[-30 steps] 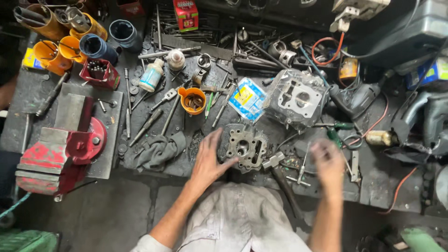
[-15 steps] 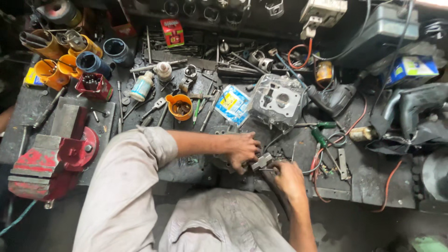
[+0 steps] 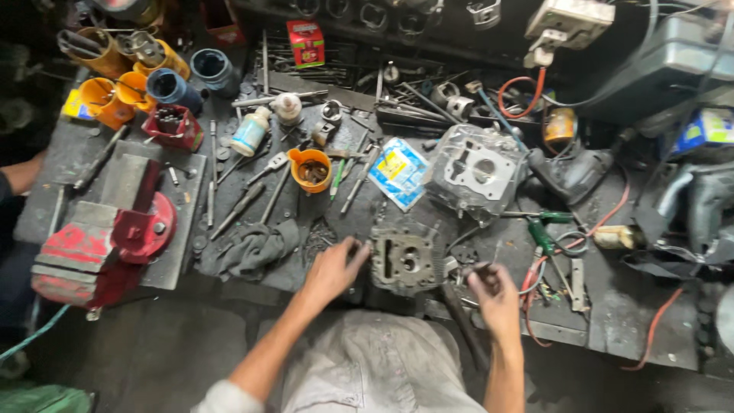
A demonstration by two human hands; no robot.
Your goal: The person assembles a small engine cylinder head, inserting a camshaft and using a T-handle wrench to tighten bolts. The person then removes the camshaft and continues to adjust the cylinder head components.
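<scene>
**A:** Status on the hands?

**B:** Left hand is at the left side of the dark engine block, fingers spread and touching its left edge. Right hand sits just right of the block, fingers curled together round a small dark part; can't tell what it is. Block lies flat at the near edge of the workbench, centre of the scene.

**A:** Packages, labels?

**B:** Red carton far centre, upright, with a paler panel on the front. Blue-and-white flat packet with a yellow patch, lying tilted just far of the block, touching the left of the clear-wrapped silver cylinder head. White bottle with a pale blue label, left of centre. Blue box with a yellow patch far right. Amber jar right of the silver head.

**A:** Rest of the clutter?

**B:** Orange cup holding small parts, far-left of the block. Orange and blue cups far left. Red vise at the left, on the near edge. Grey rag just left of the left hand. Green-handled screwdrivers right of the block.

**A:** Room to move?

**B:** Tight. Bench is covered to the far edge. Only bare patch is the near-right strip of benchtop past the right hand. Block overhangs close to the near edge, above the person's lap.
</scene>
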